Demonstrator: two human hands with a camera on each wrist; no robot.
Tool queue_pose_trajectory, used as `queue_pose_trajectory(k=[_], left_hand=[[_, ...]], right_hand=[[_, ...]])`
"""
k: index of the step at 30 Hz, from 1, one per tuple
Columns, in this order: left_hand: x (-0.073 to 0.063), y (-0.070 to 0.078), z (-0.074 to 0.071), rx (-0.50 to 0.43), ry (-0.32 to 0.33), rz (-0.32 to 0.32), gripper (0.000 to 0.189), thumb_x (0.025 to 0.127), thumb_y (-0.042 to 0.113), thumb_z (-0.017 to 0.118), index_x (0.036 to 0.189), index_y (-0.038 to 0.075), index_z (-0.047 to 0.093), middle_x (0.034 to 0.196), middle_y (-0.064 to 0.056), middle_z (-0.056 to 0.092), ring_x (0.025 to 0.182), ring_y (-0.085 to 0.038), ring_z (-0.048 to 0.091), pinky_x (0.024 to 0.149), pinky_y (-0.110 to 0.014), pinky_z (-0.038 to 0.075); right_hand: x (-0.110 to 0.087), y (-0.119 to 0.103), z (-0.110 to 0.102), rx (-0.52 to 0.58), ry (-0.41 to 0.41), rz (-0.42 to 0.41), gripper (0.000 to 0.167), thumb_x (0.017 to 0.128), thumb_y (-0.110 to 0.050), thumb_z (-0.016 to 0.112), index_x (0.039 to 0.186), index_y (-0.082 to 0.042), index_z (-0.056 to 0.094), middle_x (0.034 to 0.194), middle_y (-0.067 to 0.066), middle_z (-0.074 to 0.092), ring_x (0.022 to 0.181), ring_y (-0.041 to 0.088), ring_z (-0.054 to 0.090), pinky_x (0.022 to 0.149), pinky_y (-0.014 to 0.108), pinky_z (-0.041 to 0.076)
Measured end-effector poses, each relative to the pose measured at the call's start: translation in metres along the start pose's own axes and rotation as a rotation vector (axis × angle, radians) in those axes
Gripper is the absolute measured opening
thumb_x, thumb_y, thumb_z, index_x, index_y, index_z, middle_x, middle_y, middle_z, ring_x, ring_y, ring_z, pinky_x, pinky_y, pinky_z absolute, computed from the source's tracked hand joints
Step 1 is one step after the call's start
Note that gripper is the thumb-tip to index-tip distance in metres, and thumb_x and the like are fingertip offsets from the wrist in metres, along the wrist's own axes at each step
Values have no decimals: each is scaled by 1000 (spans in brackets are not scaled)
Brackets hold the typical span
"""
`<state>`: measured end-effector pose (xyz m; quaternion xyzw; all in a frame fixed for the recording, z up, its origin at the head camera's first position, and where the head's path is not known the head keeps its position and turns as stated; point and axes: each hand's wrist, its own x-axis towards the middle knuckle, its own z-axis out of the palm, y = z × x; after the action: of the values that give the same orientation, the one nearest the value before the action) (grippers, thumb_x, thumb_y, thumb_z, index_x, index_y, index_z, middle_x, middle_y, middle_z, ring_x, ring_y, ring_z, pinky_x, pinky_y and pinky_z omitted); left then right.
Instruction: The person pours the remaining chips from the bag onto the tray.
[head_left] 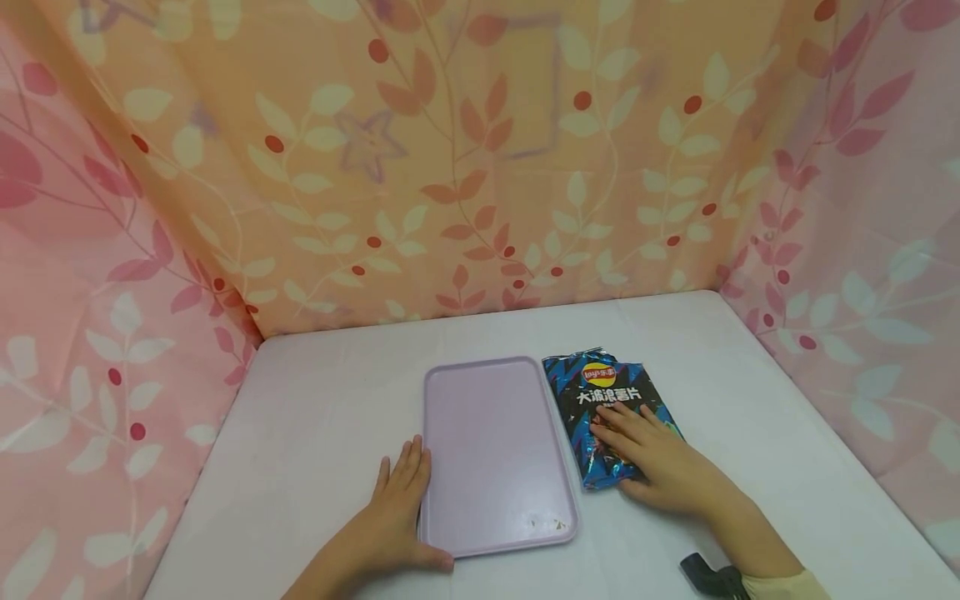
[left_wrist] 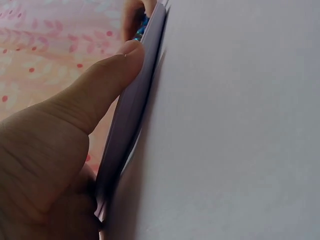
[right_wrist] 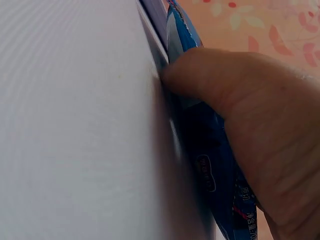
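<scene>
A pale purple rectangular tray [head_left: 491, 442] lies flat on the white table. My left hand [head_left: 386, 517] rests at its near left corner, fingers fairly straight along the left side and thumb at the near edge. In the left wrist view the thumb [left_wrist: 132, 57] touches the tray's rim [left_wrist: 130, 115]. Right of the tray lies a blue and black bag of Lay's potato chips [head_left: 596, 396], with another foil corner [head_left: 600, 353] showing behind its top. Spread fingers of my right hand [head_left: 663, 467] rest on the bag's front. The right wrist view has the thumb [right_wrist: 195, 75] at the bag's edge [right_wrist: 210, 165].
The white-covered table [head_left: 322, 417] extends around the tray and bag. Flowered curtains enclose it: an orange one [head_left: 450, 167] at the back and pink ones at the left [head_left: 90, 333] and right [head_left: 862, 250]. A black device [head_left: 708, 575] sits by the right wrist.
</scene>
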<state>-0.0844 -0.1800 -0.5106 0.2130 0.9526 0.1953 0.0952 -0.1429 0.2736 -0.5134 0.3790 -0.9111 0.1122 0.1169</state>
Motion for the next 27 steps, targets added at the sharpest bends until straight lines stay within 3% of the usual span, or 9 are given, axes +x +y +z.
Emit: queue_pose_trajectory(k=[8,21,27], left_hand=[[11,-9,-2,3,-15,-35,158,53,90,74,163,-1,8,172,-16,-6,159,-34,-6,125,-64,-2],[22,-18,-3,-38,3,-61,154,56,89,74,163,1,6,171,-12,-5,159,-28,-5,126,-60,-4],[24,-23,0,-51,42,-73,150,59,88,73,164,4,6,172,-9,-2,159,-26,-3,127,-59,-4]], right_hand=[[2,-2,-2,-8,-42,21,84,77,-15,75,156,-18,46,163,8,40,148,43,38,129,52,12],[3,-2,-3,-29,-78,64,87,77,-6,83,156,-14,46,162,9,42,148,40,38,124,52,27],[3,-2,-2,-19,-39,97,89,72,1,84,153,-11,49,158,12,47,146,38,42,120,51,35]])
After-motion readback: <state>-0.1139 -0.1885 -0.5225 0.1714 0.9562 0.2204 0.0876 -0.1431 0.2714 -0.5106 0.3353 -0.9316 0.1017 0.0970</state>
